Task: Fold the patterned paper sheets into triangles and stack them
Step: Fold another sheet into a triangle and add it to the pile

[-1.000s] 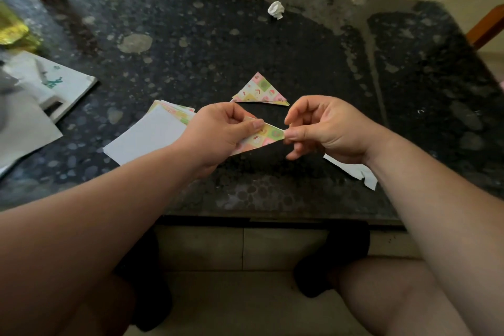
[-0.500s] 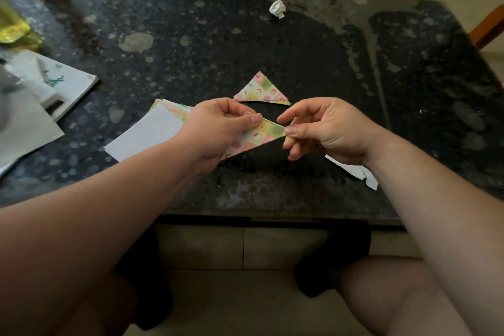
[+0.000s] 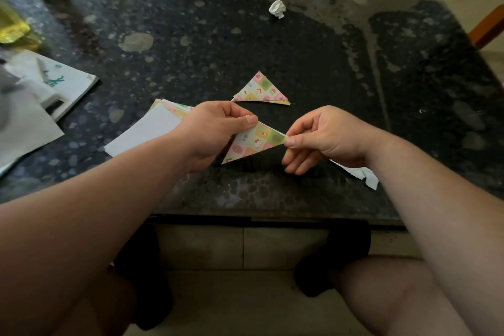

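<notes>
Both hands hold a folded patterned paper triangle [image 3: 255,143] just above the dark stone table [image 3: 300,49]. My left hand [image 3: 215,131] pinches its upper left part between thumb and fingers. My right hand [image 3: 324,136] pinches its right tip. A small stack of finished patterned triangles [image 3: 260,90] lies flat on the table just beyond the hands. A pile of unfolded sheets [image 3: 152,128], white side up with patterned edges showing, lies to the left, partly hidden by my left hand.
A crumpled white paper ball [image 3: 277,9] sits at the back. A torn white scrap [image 3: 360,173] lies under my right wrist. White papers and a booklet [image 3: 49,82] cover the left side. The table's front edge runs just below my forearms.
The triangle has tilted so more of its patterned face shows, and its left corner now points down toward me. Both hands have stayed in nearly the same place.
</notes>
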Available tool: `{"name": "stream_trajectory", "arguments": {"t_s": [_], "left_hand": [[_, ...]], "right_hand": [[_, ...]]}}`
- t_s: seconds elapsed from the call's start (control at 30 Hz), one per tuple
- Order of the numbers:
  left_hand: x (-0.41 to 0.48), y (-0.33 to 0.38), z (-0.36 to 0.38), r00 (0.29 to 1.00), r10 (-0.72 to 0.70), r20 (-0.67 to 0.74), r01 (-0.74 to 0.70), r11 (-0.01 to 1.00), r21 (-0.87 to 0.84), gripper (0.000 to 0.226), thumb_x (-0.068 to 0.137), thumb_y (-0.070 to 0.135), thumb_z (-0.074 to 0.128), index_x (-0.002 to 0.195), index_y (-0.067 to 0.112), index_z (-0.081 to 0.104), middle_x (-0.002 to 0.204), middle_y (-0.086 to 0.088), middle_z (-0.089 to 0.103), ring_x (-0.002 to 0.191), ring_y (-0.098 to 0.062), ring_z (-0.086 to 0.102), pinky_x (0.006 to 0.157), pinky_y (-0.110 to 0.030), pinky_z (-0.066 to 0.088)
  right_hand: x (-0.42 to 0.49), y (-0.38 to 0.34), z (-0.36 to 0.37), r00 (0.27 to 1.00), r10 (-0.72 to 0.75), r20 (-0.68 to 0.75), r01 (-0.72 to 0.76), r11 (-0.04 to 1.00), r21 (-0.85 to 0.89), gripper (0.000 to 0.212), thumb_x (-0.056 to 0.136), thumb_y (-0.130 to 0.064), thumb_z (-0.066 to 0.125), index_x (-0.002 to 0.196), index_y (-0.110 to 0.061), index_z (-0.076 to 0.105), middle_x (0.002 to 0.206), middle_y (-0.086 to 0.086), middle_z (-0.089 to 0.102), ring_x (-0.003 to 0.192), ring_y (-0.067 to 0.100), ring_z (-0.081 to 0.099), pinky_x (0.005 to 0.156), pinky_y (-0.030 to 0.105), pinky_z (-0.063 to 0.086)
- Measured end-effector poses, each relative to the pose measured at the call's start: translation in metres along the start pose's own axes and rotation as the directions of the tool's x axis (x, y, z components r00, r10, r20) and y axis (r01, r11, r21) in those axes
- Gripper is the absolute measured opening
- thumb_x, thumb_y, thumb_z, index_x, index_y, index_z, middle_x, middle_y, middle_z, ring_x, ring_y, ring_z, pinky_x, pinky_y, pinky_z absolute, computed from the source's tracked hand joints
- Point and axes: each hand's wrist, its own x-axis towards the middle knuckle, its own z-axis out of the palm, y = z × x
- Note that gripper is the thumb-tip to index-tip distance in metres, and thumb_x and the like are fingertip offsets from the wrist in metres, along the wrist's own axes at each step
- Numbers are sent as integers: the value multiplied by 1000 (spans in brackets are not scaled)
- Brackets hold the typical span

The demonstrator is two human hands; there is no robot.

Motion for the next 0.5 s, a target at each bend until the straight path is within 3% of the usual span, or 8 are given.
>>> {"name": "stream_trajectory", "arguments": {"t_s": [0.13, 0.33, 0.4, 0.5], "left_hand": [[-2, 1, 2, 1000, -12, 16, 12, 999, -29, 6, 91, 19, 75, 86, 16, 72, 89, -9, 77, 82, -23, 73, 66, -33, 55], [-7, 3, 4, 997, -26, 66, 33, 993, -117, 9, 91, 16, 74, 96, 10, 71, 98, -16, 76, 89, -28, 76, 70, -42, 61], [-9, 2, 5, 995, -29, 99, 36, 997, -71, 17, 92, 21, 73, 103, 9, 70, 98, -15, 76, 88, -27, 76, 65, -38, 62], [-13, 1, 7, 990, -50, 131, 46, 998, 32, 20, 99, 28, 65, 105, 9, 69, 91, -11, 74, 72, -23, 74, 51, -29, 56]], "right_hand": [[0, -1, 1, 1000, 23, -4, -23, 999, -46, 9, 99, -3, 62, 99, 4, 66, 84, 27, 74, 69, 34, 76, 56, 36, 63], [0, 0, 0, 1000, 11, -1, -11, 999, -38, 10, 99, -4, 62, 98, 5, 66, 80, 26, 74, 63, 32, 74, 53, 34, 62], [0, 0, -1, 1000, 5, -11, -6, 999, -34, 10, 99, -5, 63, 97, 4, 66, 80, 26, 74, 63, 32, 74, 52, 34, 61], [-1, 1, -3, 1000, -5, -24, 4, 999, -33, 10, 98, -6, 64, 98, 4, 66, 80, 26, 74, 63, 31, 74, 52, 33, 61]]}}
